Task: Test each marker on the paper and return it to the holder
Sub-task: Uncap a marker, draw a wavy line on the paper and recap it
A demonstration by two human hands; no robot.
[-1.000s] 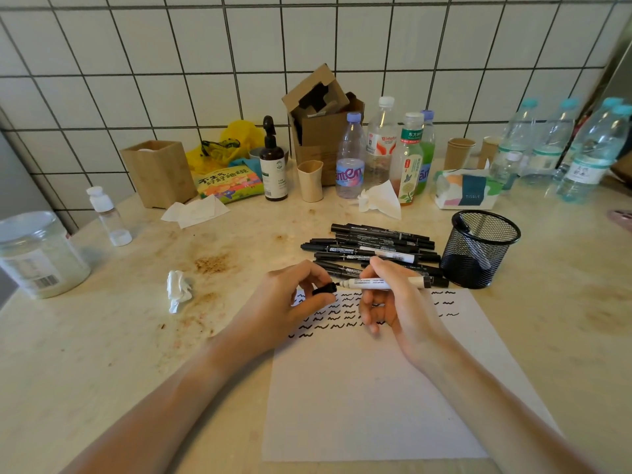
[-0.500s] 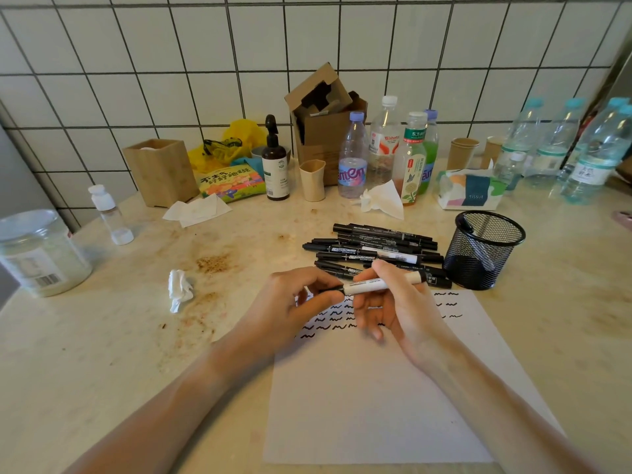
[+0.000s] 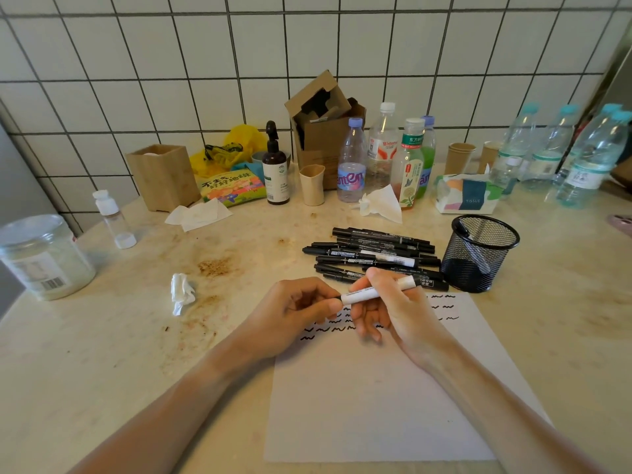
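My right hand grips a white-barrelled marker held level above the top of the white paper. My left hand pinches the marker's black cap at its left end; the cap is mostly hidden by the fingers. Rows of black squiggles run across the paper's top, partly covered by both hands. A pile of several black markers lies just beyond the hands. The black mesh holder stands to the right of the pile with one marker inside.
A crumpled tissue lies left of my hands. A glass jar and a small bottle stand at the far left. Bottles, a cardboard box, cups and a tissue pack line the tiled wall.
The cap in my left hand, a small gap away from the marker a second ago, now meets the marker's left end. The marker tilted slightly upward at its right end.
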